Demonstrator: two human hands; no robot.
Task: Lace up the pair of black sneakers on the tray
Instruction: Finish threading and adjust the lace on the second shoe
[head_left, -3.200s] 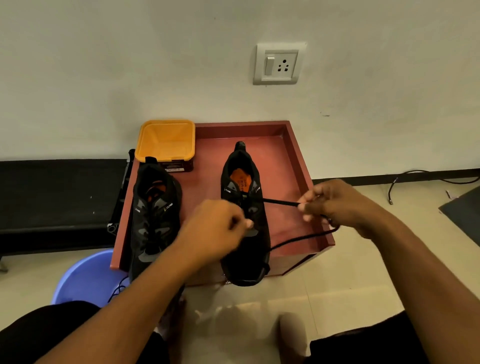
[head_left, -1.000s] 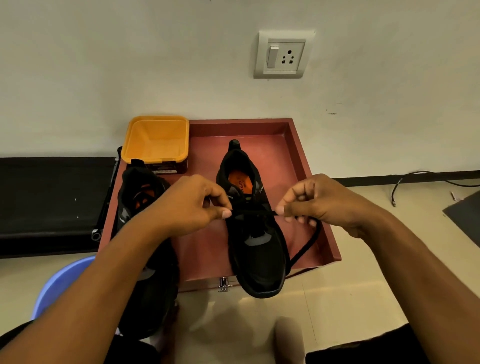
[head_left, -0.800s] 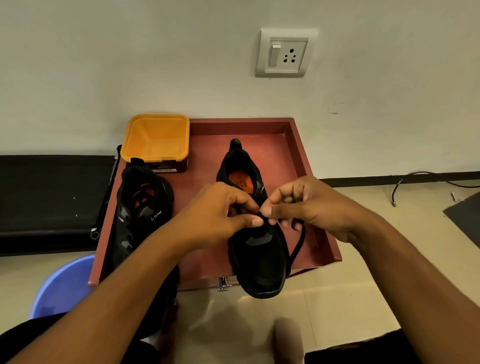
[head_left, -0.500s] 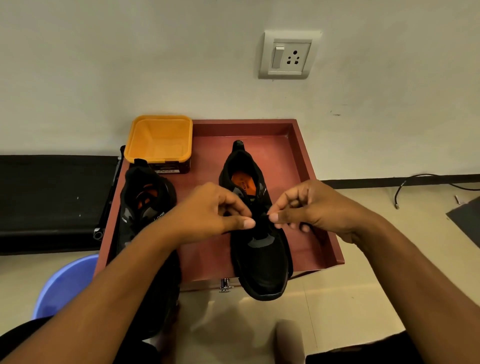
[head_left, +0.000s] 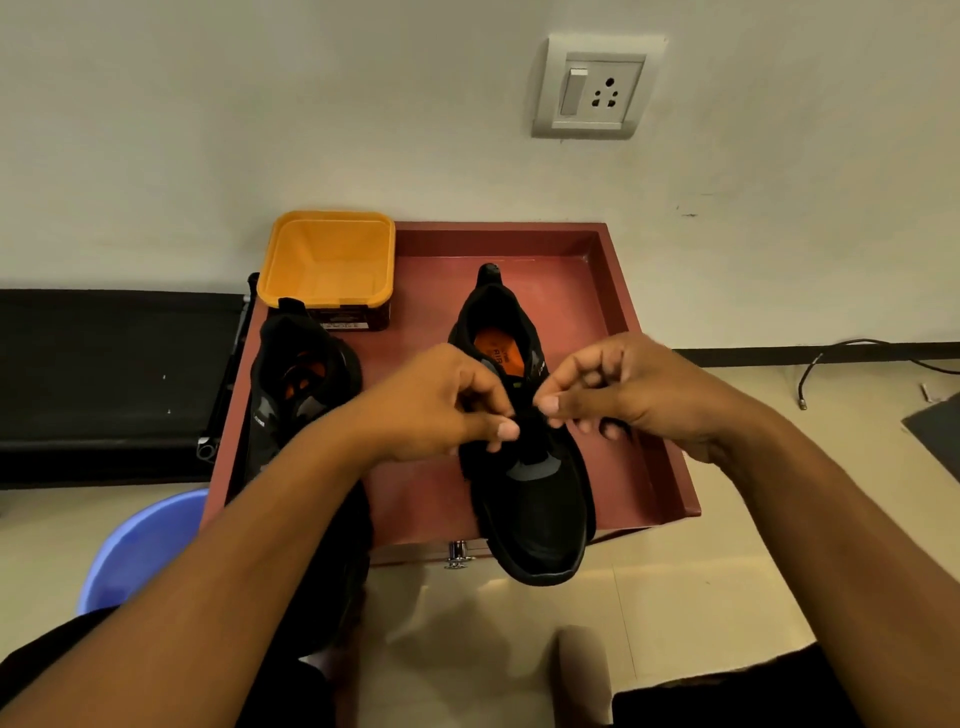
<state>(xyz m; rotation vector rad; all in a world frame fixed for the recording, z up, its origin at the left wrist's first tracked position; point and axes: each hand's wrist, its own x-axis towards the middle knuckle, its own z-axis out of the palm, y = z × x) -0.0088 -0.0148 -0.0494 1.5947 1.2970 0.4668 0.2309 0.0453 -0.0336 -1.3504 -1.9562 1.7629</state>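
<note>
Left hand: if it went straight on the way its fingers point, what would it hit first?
Fingertips of the right hand. The left hand points toward them across a small gap above the sneaker, both pinching what seems to be the black lace. Depth looks about level, though one view can't confirm.

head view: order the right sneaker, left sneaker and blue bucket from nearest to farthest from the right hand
1. right sneaker: directly under the right hand, on the right half of the tray
2. left sneaker: along the tray's left side
3. blue bucket: down on the floor, beyond the tray's left edge
</note>
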